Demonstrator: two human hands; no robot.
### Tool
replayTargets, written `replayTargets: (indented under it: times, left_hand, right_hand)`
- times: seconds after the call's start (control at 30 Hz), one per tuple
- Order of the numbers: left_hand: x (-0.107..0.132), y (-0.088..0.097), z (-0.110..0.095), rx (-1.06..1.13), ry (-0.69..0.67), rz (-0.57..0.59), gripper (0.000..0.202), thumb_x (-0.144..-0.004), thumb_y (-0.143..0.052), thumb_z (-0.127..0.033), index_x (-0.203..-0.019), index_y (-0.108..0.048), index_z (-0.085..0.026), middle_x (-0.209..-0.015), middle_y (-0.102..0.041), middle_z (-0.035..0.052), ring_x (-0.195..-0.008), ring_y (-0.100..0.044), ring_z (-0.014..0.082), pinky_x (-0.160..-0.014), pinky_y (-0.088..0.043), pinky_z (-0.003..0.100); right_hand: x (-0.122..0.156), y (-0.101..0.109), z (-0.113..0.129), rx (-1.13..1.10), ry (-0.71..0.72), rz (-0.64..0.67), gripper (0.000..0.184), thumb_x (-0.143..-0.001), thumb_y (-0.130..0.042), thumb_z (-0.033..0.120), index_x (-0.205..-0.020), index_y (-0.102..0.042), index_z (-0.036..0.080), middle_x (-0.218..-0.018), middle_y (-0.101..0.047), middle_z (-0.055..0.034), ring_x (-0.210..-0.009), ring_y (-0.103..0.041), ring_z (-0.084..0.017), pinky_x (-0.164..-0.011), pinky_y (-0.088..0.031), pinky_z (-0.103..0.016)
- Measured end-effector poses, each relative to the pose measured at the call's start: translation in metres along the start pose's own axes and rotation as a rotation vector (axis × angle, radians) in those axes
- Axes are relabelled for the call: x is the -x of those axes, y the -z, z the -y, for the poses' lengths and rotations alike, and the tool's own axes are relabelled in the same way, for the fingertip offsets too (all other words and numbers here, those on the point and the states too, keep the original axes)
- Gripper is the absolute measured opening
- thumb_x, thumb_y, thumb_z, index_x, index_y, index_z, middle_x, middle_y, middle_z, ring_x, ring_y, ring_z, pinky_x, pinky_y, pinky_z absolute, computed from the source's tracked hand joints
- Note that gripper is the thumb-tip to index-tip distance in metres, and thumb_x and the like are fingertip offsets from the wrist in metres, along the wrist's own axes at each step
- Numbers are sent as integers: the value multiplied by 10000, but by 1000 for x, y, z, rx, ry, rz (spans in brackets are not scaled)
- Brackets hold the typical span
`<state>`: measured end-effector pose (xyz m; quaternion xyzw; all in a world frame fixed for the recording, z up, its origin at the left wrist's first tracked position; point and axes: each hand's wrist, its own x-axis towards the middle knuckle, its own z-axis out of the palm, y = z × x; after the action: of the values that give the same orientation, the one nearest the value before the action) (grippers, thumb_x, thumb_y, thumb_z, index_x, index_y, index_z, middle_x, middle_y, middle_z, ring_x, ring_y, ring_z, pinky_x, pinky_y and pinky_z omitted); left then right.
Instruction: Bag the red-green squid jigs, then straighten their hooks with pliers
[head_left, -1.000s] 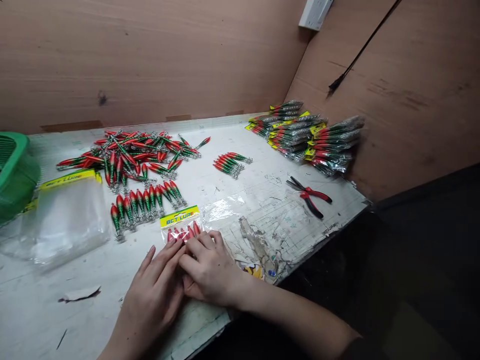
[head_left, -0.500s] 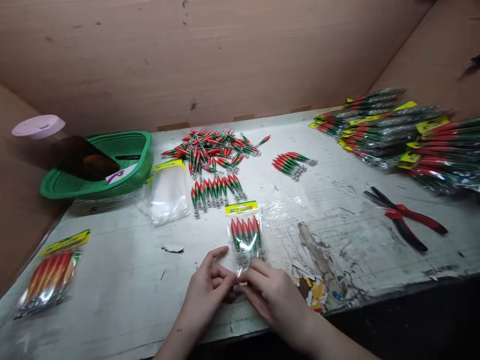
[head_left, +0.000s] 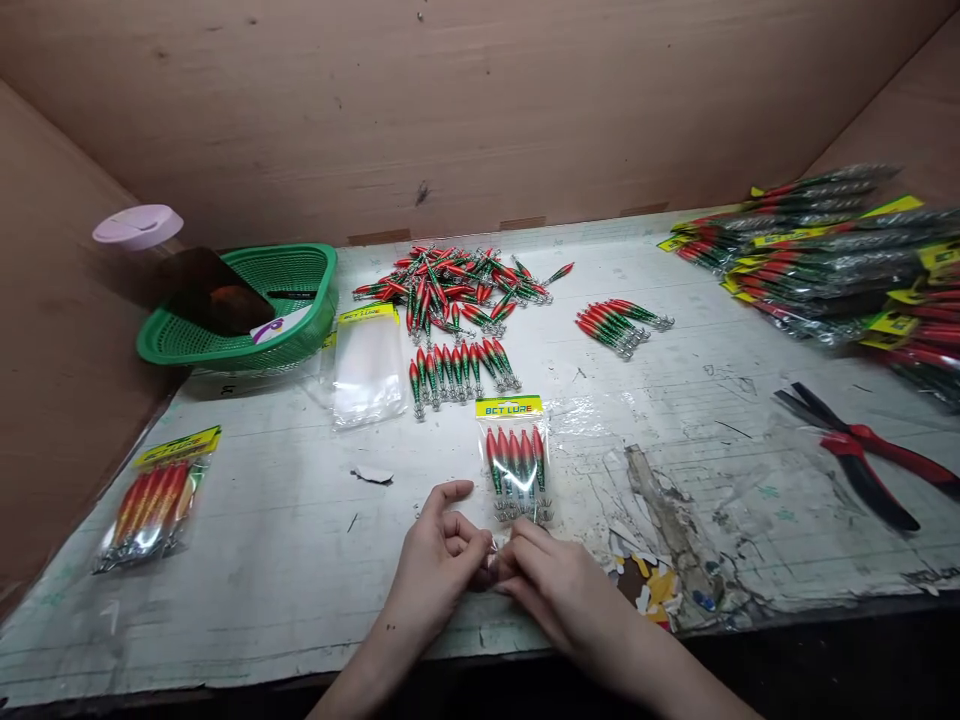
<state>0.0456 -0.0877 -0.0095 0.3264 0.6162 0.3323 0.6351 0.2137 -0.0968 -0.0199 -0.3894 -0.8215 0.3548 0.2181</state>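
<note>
A clear plastic bag with a yellow "BCT LURE" header (head_left: 510,408) lies flat in front of me. Several red and green squid jigs (head_left: 516,462) are lined up inside it, hooks toward me. At its bottom end, my left hand (head_left: 448,545) pinches the plastic with thumb and fingers, the index finger lifted and curled. Close beside it, my right hand (head_left: 551,570) grips the same end, its fingertips touching or nearly touching the left ones. Exactly how the plastic lies between the fingertips is hidden. Beyond the bag lies a row of loose jigs (head_left: 463,370).
Behind are a heap of jigs (head_left: 450,285), a smaller bunch (head_left: 619,325) and flat bags (head_left: 367,370). A green basket (head_left: 322,290) stands left, above a packed bag of orange jigs (head_left: 157,500). Right lie pliers (head_left: 855,450), filled packs (head_left: 810,260) and torn table covering (head_left: 660,510).
The camera view has shifted, so things on the table appear further right and slightly higher on the left. Both hands keep their pinch on the bag's bottom end.
</note>
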Motion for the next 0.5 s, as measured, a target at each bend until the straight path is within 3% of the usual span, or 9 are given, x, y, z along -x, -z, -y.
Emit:
replayTargets:
  times: [0.1,0.2,0.3,0.5]
  left_hand:
    - [1,-2,0,1,-16,-3,567,-669,-674,-308,-1131,-371,-180,-545,-542,-114,-464,-578,116,-487,-447,224]
    - [2,-2,-1,-17,-7,9,563,-669,-668,-281,-1137,-374,-175,-538,-541,-112,-458,-570,114,-489,-453,227]
    - [2,0,-1,-6,4,31,574,-672,-663,-282,-1155,-375,-167,-553,-536,-109,-468,-552,104,-498,-458,225]
    - [1,1,2,-65,-9,35,572,-695,-619,-242,-1202,-367,-161,-590,-545,-96,-488,-539,98,-511,-453,226]
  right_hand:
    - [7,11,2,-156,-25,-98,152,-928,-457,143,-793,-482,207,-761,-536,3,-655,-546,-115,-585,-449,-202]
    - [6,7,3,-172,-29,-195,138,-936,-471,159,-816,-522,203,-761,-550,-4,-659,-561,-123,-590,-456,-216]
    - [-1,-7,3,-58,-61,-175,102,-922,-486,147,-874,-563,191,-793,-580,-23,-666,-593,-138,-590,-468,-233]
    - [-8,-22,-1,44,-101,-126,141,-870,-474,102,-768,-504,195,-755,-569,-20,-589,-575,-145,-520,-429,-238]
